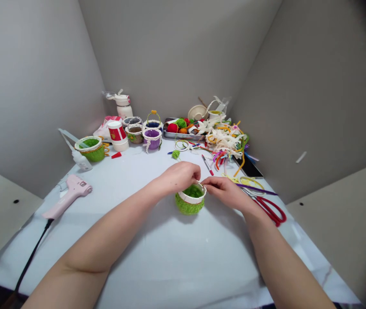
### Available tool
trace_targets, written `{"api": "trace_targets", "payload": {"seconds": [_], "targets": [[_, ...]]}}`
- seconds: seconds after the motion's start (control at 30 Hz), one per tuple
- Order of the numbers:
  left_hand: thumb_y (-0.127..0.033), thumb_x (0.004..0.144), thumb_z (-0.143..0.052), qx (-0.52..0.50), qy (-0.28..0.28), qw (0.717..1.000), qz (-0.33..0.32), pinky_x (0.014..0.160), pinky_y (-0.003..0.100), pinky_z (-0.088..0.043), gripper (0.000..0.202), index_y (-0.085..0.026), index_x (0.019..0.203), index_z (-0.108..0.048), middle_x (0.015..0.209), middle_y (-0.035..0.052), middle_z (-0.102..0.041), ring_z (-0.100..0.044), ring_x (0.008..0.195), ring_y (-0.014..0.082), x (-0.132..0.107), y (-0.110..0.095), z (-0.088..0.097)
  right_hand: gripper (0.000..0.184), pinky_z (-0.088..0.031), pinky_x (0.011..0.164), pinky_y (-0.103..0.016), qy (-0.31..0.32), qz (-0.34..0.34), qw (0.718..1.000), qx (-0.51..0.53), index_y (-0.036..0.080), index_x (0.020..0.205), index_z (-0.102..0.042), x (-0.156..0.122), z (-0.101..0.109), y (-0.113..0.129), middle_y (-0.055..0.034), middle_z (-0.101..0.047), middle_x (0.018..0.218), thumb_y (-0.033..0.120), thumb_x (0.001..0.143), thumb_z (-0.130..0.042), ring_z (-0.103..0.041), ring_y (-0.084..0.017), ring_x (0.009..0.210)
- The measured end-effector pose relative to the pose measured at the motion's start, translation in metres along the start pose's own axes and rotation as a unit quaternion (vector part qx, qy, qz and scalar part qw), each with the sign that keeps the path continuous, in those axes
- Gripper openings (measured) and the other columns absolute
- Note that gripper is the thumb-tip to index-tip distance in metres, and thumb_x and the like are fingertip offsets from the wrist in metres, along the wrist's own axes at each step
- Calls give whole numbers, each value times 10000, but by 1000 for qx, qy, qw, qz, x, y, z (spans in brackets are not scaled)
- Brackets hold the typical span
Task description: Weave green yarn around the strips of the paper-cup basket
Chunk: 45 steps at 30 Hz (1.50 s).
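**Both my hands working at the rim of a small green yarn-wrapped cup**

I am looking down at a white tabletop [157,257] boxed in by grey walls. My two bare forearms are reaching in from the bottom edge and meeting near the middle of the table.

Between my hands a small cup wrapped in bright green yarn, with a white rim and green inside [190,199], is standing upright on the table. My left hand [179,177] is curling over the cup's far left rim, fingers bent and closed in against it. My right hand [223,191] is pinching at the right side of the rim, thumb and fingertips pressed together; I cannot tell whether a strand is caught between them.

Just beside my right wrist, red-handled scissors [271,209] are lying flat. Well to the left, a pale pink glue gun with a black cord [70,195] is resting on the table. Further back, a second green yarn cup [91,148], a red and white paper cup [117,134] and a purple cup trimmed with white lace [152,138] are standing in a loose row, near a metal tray of coloured yarn balls [179,127] and a tangled heap of coloured pipe cleaners and pale strips [226,143].
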State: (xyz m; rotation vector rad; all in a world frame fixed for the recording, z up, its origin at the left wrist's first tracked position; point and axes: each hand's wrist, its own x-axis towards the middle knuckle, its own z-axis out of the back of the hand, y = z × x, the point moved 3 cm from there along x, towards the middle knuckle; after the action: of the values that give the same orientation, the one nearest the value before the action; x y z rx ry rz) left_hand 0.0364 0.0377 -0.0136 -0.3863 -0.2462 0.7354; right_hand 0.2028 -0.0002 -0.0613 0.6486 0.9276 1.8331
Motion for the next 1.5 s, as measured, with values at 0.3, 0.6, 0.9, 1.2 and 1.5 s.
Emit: {"api": "trace_targets", "payload": {"seconds": [0.3, 0.6, 0.9, 1.2, 1.5], "targets": [[-185, 744, -585, -7, 37, 999, -2, 619, 220, -391, 181, -191, 902, -671, 850, 10, -685, -589, 735, 132, -1, 5, -1, 253, -450, 671, -274, 11, 11, 999, -44, 188, 872, -695, -2, -2, 4, -30, -685, 807, 337, 865, -491, -585, -179, 740], [-273, 785, -587, -33, 47, 998, 17, 606, 219, -385, 147, -172, 808, -691, 777, 14, -686, -570, 695, 128, -2, -2, 0, 243, -434, 631, -268, 1, 21, 992, -121, 202, 862, -680, -11, 6, 22, -37, -687, 791, 334, 887, -477, -590, -177, 701], [-286, 791, -579, 7, 45, 997, 55, 635, 247, -407, 176, -166, 840, -697, 826, 50, -697, -595, 728, 160, -3, -5, 2, 216, -372, 541, -251, 4, 15, 978, -207, 213, 787, -671, -4, 18, 54, -11, -659, 683, 299, 870, -491, -543, -145, 594], [-210, 742, -517, 56, 46, 996, 55, 603, 256, -427, 203, -148, 808, -699, 799, 93, -703, -612, 697, 185, -1, -6, 0, 233, -280, 514, -244, 51, 19, 933, -355, 182, 735, -656, 16, 5, 85, -34, -656, 661, 236, 859, -466, -519, -127, 557], [-212, 723, -501, 49, 38, 997, 55, 585, 263, -406, 223, -173, 799, -707, 818, 76, -713, -606, 712, 185, -1, -5, 0, 220, -237, 509, -251, 60, -8, 891, -450, 186, 668, -642, 11, -3, 89, -47, -666, 669, 203, 825, -490, -543, -134, 569]]}}
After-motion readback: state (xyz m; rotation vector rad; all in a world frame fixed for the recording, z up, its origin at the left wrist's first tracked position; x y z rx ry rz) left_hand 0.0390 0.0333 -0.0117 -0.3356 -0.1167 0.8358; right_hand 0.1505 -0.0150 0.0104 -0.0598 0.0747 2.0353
